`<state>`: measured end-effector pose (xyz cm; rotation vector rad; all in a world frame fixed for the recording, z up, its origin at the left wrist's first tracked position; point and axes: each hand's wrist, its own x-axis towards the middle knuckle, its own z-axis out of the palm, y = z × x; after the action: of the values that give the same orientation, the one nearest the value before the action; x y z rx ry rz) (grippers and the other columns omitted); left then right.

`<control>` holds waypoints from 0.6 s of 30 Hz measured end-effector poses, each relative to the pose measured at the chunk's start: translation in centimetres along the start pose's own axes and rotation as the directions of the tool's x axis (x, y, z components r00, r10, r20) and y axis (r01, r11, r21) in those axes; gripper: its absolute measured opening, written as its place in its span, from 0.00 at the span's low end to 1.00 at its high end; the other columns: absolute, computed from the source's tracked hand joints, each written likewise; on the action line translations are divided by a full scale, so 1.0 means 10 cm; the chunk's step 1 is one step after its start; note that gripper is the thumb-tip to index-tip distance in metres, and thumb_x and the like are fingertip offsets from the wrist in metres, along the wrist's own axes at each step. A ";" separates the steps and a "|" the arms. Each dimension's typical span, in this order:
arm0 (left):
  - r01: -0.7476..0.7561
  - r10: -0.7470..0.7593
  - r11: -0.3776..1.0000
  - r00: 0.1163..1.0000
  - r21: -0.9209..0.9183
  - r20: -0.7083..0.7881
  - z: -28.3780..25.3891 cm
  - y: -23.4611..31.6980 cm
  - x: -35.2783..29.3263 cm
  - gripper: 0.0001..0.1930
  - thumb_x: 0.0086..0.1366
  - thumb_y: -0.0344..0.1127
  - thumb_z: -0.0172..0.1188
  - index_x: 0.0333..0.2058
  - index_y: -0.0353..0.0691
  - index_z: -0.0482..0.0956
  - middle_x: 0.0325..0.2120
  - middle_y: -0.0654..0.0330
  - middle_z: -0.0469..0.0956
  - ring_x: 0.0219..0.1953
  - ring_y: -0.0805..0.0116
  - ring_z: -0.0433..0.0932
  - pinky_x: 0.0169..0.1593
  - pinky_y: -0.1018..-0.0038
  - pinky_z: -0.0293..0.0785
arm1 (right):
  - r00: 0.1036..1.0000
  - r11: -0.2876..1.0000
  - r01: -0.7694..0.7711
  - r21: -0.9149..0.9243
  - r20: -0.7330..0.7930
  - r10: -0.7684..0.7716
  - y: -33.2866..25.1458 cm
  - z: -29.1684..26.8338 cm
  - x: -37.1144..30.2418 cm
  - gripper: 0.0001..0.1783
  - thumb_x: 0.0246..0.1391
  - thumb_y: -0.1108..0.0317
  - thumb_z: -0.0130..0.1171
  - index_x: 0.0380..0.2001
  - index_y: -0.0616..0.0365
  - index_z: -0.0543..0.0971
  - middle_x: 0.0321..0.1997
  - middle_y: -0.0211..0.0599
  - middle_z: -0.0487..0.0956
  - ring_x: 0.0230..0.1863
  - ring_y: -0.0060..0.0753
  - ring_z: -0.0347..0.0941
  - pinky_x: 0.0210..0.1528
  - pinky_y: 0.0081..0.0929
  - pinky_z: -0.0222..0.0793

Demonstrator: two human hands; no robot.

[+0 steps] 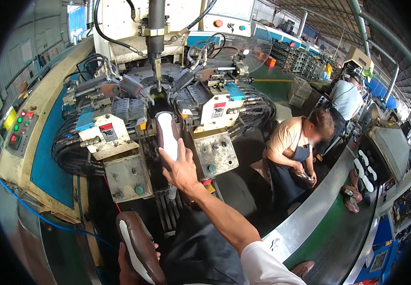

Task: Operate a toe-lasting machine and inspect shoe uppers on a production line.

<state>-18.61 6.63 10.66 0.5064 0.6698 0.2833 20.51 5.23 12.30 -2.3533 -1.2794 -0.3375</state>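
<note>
A brown shoe upper with a white bottom (168,137) sits bottom up among the metal clamps of the lasting machine (154,76). My right hand (182,171) grips its near end, thumb on the left side and fingers along the right. Low at the left, my left hand (126,268) holds a second brown shoe upper (141,237), its white bottom strip facing left. The fingers of that hand wrap round it, with tips showing at its right edge. Above the shoe in the machine hangs a vertical metal rod (157,71).
On the left stands a control panel with coloured buttons (21,126); a blue hose (39,209) runs below it. To the right a person in a dark apron (293,152) handles a shoe. Brown shoes (351,194) and white soles (364,173) lie on the curved conveyor (319,237).
</note>
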 end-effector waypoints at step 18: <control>0.224 -0.222 0.974 0.957 0.008 0.184 -0.12 -0.21 0.81 0.50 0.73 0.70 0.56 0.75 0.31 0.59 0.62 0.33 0.76 0.57 0.31 0.84 0.61 0.40 0.83 | 0.959 0.979 0.189 -0.081 -0.200 -0.202 0.09 0.36 0.94 0.46 0.52 0.60 0.71 0.76 0.49 0.71 0.78 0.71 0.64 0.80 0.71 0.57 0.84 0.57 0.51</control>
<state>-13.10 8.62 4.55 0.4341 0.5388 0.0266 26.35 13.46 12.80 -2.1763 -1.4184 -0.6753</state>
